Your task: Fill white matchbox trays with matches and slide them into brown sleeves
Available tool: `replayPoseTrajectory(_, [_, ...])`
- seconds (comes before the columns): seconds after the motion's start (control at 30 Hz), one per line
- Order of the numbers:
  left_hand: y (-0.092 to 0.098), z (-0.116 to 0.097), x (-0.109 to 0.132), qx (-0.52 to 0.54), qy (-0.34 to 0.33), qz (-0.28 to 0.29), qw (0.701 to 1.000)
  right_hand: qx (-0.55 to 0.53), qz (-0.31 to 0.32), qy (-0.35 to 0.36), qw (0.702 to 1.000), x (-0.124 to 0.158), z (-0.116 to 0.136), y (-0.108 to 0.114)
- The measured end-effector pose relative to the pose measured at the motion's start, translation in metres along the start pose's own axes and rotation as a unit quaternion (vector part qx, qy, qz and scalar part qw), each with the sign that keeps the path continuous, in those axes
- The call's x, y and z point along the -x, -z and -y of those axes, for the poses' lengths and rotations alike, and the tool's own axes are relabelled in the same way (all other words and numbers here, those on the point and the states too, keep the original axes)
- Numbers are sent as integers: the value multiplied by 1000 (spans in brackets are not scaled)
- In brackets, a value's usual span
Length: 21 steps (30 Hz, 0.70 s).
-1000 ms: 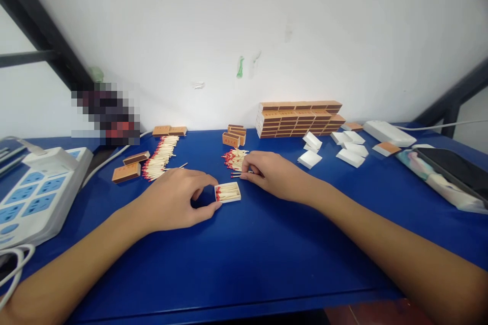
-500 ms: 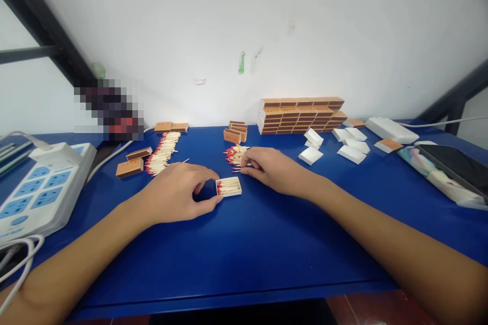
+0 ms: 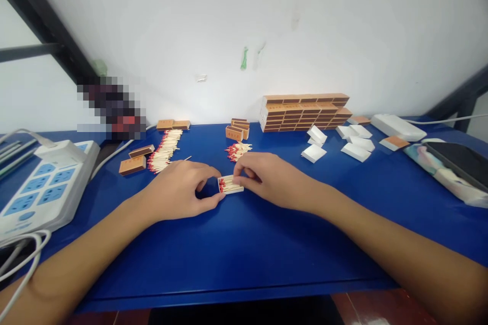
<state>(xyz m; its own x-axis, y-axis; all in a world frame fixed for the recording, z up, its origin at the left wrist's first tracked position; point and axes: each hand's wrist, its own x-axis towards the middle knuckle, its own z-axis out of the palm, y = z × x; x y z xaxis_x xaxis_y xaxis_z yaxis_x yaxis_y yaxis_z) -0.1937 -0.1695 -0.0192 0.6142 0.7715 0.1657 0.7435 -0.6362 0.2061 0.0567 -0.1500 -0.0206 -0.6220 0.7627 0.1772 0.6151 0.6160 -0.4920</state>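
A white matchbox tray (image 3: pixel 233 191) lies on the blue table with red-tipped matches (image 3: pixel 225 183) in it. My left hand (image 3: pixel 183 190) grips the tray's left end between thumb and forefinger. Over the tray's right end, my right hand (image 3: pixel 274 177) is closed in a pinch, its fingertips at the matches; they seem to hold a match or matches, mostly hidden. Just behind is a small pile of matches (image 3: pixel 238 150). Left of that, a longer row of matches (image 3: pixel 166 150) stretches back towards the wall.
Matchbox sleeves (image 3: pixel 234 132) stand behind the small pile, others (image 3: pixel 132 165) at left. A stack of matchboxes (image 3: pixel 301 114) is against the wall. White trays (image 3: pixel 313 153) lie at right, near a phone (image 3: pixel 457 160). A power strip (image 3: pixel 49 188) sits at left.
My right hand has moved from the small match pile to the tray's right end, its fingertips now over the matches inside. My left hand keeps hold of the tray. The view has shifted slightly.
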Motion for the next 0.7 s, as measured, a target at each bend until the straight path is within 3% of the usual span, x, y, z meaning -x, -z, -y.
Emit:
replayPoseTrajectory(0.13, [0,0,0,2,4,0,1000,41,-64,-44,996,-5,-27,10])
replayPoseTrajectory(0.27, [0,0,1,2,2,2,1000,87,-22,-80,993,-10,-49,12])
replayPoseTrajectory(0.43, [1,0,-1,0,6,8,1000,94,27,-90,991,-9,-42,10])
replayPoseTrajectory(0.7, [2,0,0,-2,5,12,1000,97,-9,-56,994,-3,-32,16])
